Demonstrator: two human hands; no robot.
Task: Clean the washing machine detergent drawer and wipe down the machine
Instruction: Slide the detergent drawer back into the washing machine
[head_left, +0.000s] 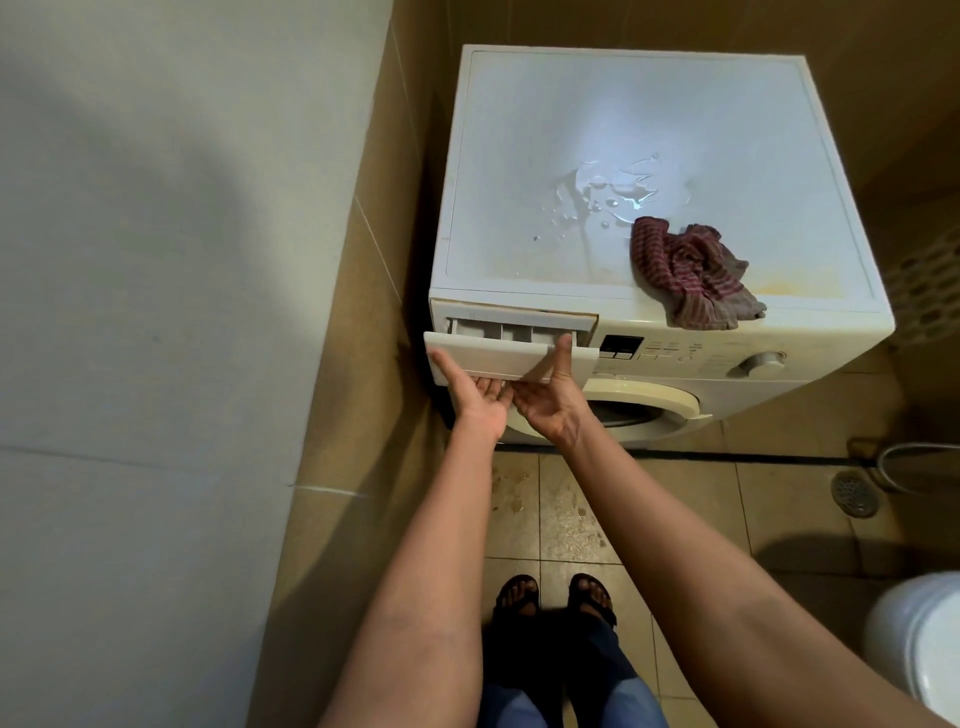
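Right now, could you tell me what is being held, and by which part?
The left hand and right hand hold the detergent drawer by its front panel, fingers underneath, thumbs above.

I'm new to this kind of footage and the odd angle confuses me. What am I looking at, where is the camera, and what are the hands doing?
There is one picture, taken by a wide-angle camera worn on a person's head and looking down. That is why both arms reach in from the bottom edge and the feet show below. The white box is a front-loading washer in a tiled corner. Its drawer, at the top left of the front, is pulled partly out. The left hand and the right hand both hold the drawer's front panel from underneath, thumbs in front. On the washer's top lie a striped cloth and, near it, a puddle of water.
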